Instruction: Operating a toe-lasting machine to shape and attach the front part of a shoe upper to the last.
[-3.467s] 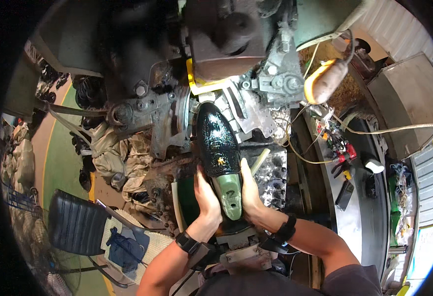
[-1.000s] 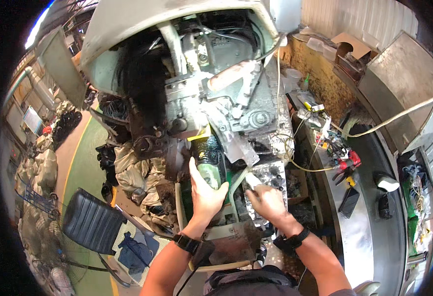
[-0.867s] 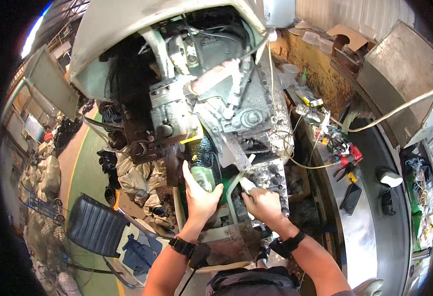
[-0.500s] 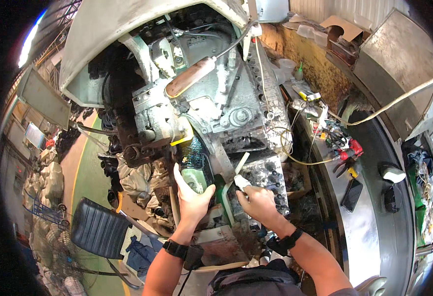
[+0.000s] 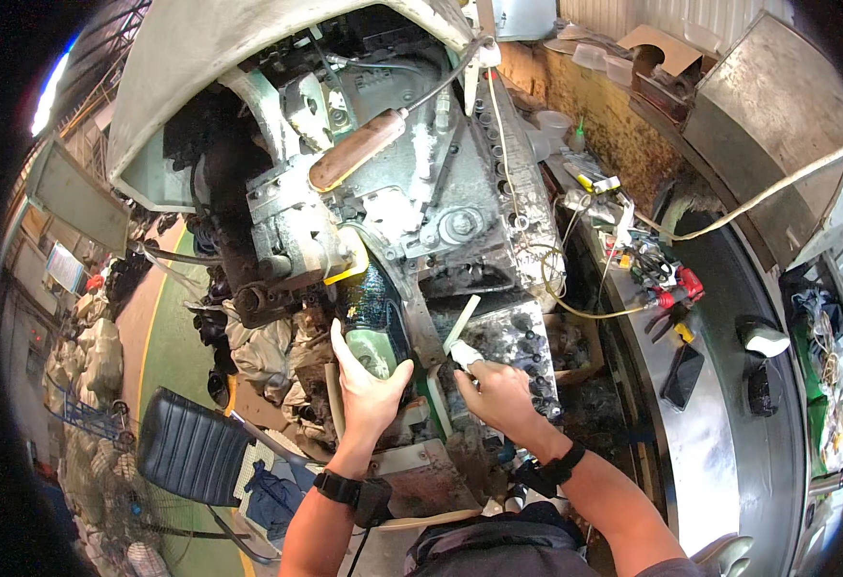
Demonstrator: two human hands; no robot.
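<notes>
My left hand (image 5: pixel 370 394) is wrapped round the near end of a dark shoe (image 5: pixel 373 298) with a pale green underside (image 5: pixel 371 351), thumb on its right side and a finger stretched along its left. The shoe's far end sits under a yellow-edged part (image 5: pixel 347 267) of a large grey machine (image 5: pixel 460 183). To the right, my right hand (image 5: pixel 500 394) is closed on a pale stick-like tool (image 5: pixel 462 322) with a white part at the fingers. Its tip points up and away, just right of the shoe. A pale upright strip (image 5: pixel 438 399) stands between my hands.
Above the machine hangs a lamp with a brown handle (image 5: pixel 359 151). On the right, a metal bench (image 5: pixel 700 462) bears a black phone (image 5: pixel 682 377), a red tool (image 5: pixel 691 282) and a dark shoe with a white sole (image 5: pixel 766 337). A black chair (image 5: pixel 191 444) stands left.
The pale tool in my right hand has shifted slightly left and toward me. My left hand stays on the shoe. The whole view has moved a little.
</notes>
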